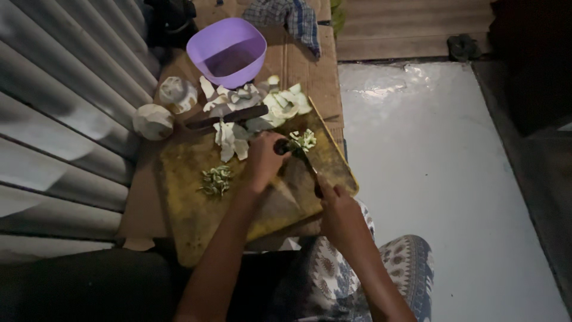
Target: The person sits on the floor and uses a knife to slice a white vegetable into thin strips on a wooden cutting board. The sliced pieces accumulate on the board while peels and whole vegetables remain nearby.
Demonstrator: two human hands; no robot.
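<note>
Dim floor-level chopping board (196, 220): left hand (263, 160) fingers pinch greens (304, 141), right hand (336, 209) clamps knife (307, 167); blade v. near fingertips, slip could cut.

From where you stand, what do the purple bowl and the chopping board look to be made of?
The purple bowl looks like plastic: even colour, thin smooth rim, soft sheen. The chopping board seems to be wood, though dim light leaves it open: matte yellowish-brown, stained and worn.
</note>
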